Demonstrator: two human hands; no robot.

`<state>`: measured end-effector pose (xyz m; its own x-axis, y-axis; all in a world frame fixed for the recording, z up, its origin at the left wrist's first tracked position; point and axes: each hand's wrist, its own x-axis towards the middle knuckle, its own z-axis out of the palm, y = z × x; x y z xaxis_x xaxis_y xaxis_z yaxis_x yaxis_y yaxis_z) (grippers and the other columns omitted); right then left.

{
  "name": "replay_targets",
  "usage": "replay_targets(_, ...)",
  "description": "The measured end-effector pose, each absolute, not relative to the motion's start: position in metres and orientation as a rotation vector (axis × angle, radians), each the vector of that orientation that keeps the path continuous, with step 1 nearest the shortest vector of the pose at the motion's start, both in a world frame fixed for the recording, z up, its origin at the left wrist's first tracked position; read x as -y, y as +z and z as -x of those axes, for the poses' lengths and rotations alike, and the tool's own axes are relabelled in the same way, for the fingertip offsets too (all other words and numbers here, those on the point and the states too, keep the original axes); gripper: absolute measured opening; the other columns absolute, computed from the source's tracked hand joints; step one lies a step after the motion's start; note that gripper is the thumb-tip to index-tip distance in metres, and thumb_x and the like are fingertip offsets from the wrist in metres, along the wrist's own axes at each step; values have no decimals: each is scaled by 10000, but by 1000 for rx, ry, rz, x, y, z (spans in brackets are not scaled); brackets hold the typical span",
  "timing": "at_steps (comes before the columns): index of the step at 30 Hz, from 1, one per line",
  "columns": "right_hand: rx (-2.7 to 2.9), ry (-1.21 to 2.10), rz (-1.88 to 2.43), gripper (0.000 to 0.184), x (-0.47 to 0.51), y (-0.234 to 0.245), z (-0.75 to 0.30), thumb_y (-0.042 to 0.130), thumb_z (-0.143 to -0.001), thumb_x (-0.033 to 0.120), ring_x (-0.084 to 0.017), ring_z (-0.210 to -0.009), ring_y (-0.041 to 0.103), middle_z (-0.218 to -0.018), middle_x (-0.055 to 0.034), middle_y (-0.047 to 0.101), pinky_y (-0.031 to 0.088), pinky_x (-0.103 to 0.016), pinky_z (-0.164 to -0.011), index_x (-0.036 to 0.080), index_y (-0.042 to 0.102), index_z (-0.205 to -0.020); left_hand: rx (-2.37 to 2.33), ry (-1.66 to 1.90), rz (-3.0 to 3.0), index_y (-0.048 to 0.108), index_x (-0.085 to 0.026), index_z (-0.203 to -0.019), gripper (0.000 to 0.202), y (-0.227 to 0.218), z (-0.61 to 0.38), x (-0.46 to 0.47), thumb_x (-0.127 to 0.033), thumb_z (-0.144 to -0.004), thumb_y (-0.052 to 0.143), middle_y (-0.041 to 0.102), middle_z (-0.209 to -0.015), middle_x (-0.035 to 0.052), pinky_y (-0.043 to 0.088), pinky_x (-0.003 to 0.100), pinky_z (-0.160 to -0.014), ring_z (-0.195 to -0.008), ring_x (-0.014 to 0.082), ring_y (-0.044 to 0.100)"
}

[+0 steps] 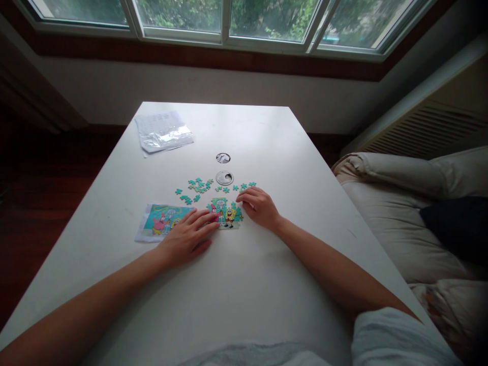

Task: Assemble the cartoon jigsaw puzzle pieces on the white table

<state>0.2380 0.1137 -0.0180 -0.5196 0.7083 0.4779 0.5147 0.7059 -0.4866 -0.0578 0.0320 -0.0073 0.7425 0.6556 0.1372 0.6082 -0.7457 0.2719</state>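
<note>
A partly joined jigsaw puzzle (230, 218) with cartoon figures lies flat on the white table (244, 295). My left hand (189, 235) rests palm down with fingers spread, its fingertips over the puzzle's left edge. At the upper right edge of the puzzle, my right hand (260, 207) is closed in a pinch; whatever is between its fingertips is too small to make out. A printed picture sheet (155, 223) with similar figures lies partly beneath my left hand. Loose green puzzle pieces (199, 187) are scattered behind the puzzle, and several more pieces (226, 190) sit close to my right fingers.
Toward the far left of the table lies a clear plastic bag (163, 133) with paper. Two round fittings (224, 178) are set into the tabletop behind the pieces. A pale sofa (396, 229) stands along the right side, and a window (229, 23) is beyond the table.
</note>
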Motion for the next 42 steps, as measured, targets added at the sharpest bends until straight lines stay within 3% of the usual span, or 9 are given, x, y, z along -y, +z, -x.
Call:
replay_targets(6,2107,247,1211,214,-120,-23,-245,576,-911,136,-254,-1050,593,-1074,-67,686,498,-418,-941,250,713,-1030,-1003,336,-2735,494,-256,-1459,451,-9,59,-33,-298,-1011,482,425,-1591,59,268,550,-1242,-1466,285,373)
replay_targets(13,2160,160,1408,183,-124,-27,-247,614,-922,235,-275,-1033,558,-1057,-95,637,481,-438,-940,234,721,-1070,-1002,371,-2717,508,-269,-1453,455,-8,58,-32,-284,-998,508,444,-1579,58,276,539,-1243,-1466,281,379)
replay_targets(42,2180,180,1409,126,-123,-27,-248,647,-912,275,-256,-1012,542,-1042,-79,615,458,-421,-925,253,724,-1008,-1009,322,-2735,500,-254,-1458,451,-8,57,-32,-297,-1010,484,429,-1589,65,272,557,-1242,-1474,287,364)
